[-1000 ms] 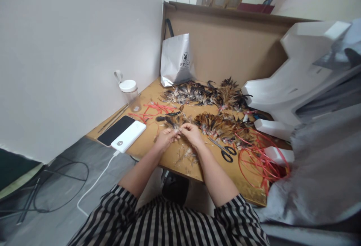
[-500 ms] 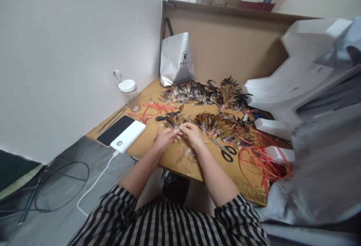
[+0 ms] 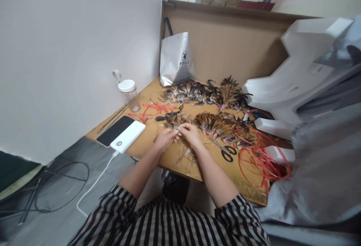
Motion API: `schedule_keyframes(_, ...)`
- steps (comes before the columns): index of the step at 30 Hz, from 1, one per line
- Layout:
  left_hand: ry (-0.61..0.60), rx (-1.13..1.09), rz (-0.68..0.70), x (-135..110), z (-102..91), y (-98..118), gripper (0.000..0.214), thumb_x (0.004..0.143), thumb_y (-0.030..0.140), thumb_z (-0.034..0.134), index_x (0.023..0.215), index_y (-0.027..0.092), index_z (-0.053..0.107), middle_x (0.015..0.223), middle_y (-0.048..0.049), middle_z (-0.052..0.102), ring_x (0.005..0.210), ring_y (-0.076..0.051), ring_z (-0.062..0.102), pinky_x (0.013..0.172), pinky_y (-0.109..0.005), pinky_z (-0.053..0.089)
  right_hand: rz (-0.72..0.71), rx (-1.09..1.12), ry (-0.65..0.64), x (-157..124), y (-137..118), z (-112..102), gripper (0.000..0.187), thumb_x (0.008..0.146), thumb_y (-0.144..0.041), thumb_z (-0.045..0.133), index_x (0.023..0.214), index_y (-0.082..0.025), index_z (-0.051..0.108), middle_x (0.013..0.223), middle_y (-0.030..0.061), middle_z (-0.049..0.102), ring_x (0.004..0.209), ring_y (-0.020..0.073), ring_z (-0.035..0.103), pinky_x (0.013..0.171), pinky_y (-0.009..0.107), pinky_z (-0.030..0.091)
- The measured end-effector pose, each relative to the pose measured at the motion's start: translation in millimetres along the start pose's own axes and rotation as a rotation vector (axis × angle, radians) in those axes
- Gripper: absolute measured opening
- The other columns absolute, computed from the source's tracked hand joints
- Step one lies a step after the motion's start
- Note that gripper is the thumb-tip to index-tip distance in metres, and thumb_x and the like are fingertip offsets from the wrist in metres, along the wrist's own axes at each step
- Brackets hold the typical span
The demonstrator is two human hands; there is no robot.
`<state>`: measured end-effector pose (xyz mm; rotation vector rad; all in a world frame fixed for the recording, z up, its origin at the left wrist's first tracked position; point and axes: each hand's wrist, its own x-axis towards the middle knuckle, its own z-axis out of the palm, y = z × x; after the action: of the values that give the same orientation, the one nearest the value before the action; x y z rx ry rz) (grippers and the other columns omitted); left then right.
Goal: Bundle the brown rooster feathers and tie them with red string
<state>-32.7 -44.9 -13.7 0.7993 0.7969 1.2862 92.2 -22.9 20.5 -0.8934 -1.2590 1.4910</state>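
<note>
My left hand [image 3: 166,138] is closed in a pinch at the pale quill ends of a small feather bunch [image 3: 169,121]. From the other side my right hand [image 3: 191,133] meets it, thumb and forefinger pinched on the same quill ends. Brown and black tips of the bunch point away from me. Just right of my fingers lies a row of brown feather bundles [image 3: 214,123], with red at their bases. A second heap of darker feathers [image 3: 194,91] lies farther back. Loose feather scraps [image 3: 186,155] are scattered under my hands.
Black-handled scissors [image 3: 225,152] lie right of my right hand, near tangled red strips [image 3: 259,163]. Shorter red strips [image 3: 158,107], a phone [image 3: 115,130], a white power bank [image 3: 128,137] and a lidded cup [image 3: 131,95] are left. A silver bag [image 3: 175,58] and white foam [image 3: 282,76] stand behind.
My right fingertips have shifted very slightly left at the quill ends. Both hands stay pinched on the feather bunch, and everything else on the table lies as before.
</note>
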Motion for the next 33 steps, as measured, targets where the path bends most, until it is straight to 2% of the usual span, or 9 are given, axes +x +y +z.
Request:
schedule_keyframes(5,-0.002,-0.045,0.005,-0.3,-1.9,0.0,0.022,0.064,0.029,0.070,0.073,0.009,0.064,0.061,-0.0035,0.062,0.050,-0.005,0.051,0.047,-0.015,0.038,0.010,0.072,0.057,2.2,-4.9,-8.0,0.024,0.062,-0.037,0.067,0.071,-0.017,0.059,0.056,-0.0037,0.053,0.039,0.0035,0.035,0.037,0.018,0.022)
schedule_keyframes(9,0.015,-0.054,0.005,-0.2,-2.7,0.1,0.022,0.064,0.029,0.070,0.071,0.009,0.064,0.064,-0.0043,0.063,0.050,-0.005,0.051,0.048,-0.015,0.039,0.035,0.164,0.044,3.6,-8.6,-14.0,0.023,0.060,-0.033,0.069,0.073,-0.016,0.057,0.056,-0.0040,0.051,0.040,0.0030,0.035,0.036,0.017,0.020)
schedule_keyframes(12,0.004,-0.055,0.007,-0.1,-2.8,0.2,0.021,0.065,0.028,0.069,0.070,0.009,0.065,0.062,-0.0040,0.062,0.050,-0.004,0.051,0.047,-0.015,0.038,0.099,0.152,0.035,3.5,-10.6,-17.4,0.024,0.059,-0.032,0.070,0.072,-0.016,0.056,0.052,-0.0051,0.049,0.037,0.0022,0.031,0.035,0.016,0.017)
schedule_keyframes(20,0.000,-0.084,0.017,-0.3,-3.5,1.2,0.019,0.065,0.027,0.070,0.070,0.009,0.065,0.065,-0.0037,0.063,0.051,-0.004,0.051,0.048,-0.015,0.038,0.298,-0.010,-0.129,2.6,-9.4,-24.3,0.031,0.063,-0.043,0.066,0.068,-0.014,0.057,0.048,-0.0053,0.047,0.032,0.0006,0.024,0.033,0.017,0.009)
schedule_keyframes(24,-0.030,-0.069,0.015,-0.9,-2.6,1.2,0.020,0.065,0.028,0.069,0.071,0.009,0.065,0.067,-0.0040,0.063,0.052,-0.004,0.051,0.048,-0.015,0.038,0.249,0.047,-0.140,1.3,-5.7,-16.6,0.032,0.060,-0.042,0.068,0.067,-0.014,0.056,0.051,-0.0048,0.050,0.034,0.0000,0.024,0.034,0.016,0.009)
schedule_keyframes(27,-0.039,-0.033,0.001,-1.5,-0.9,1.6,0.021,0.064,0.029,0.070,0.071,0.009,0.065,0.066,-0.0041,0.063,0.052,-0.004,0.050,0.048,-0.015,0.038,0.200,0.100,-0.102,0.7,-3.8,-10.4,0.031,0.058,-0.040,0.070,0.064,-0.014,0.053,0.052,-0.0034,0.052,0.036,0.0006,0.027,0.035,0.016,0.011)
schedule_keyframes(33,0.006,-0.002,-0.018,-0.6,-1.0,0.7,0.024,0.062,0.032,0.071,0.070,0.010,0.064,0.061,-0.0034,0.061,0.049,-0.005,0.049,0.048,-0.017,0.038,0.115,0.120,0.030,2.2,-7.8,-14.3,0.030,0.056,-0.038,0.072,0.064,-0.016,0.054,0.042,-0.0084,0.039,0.036,0.0027,0.027,0.037,0.017,0.016)
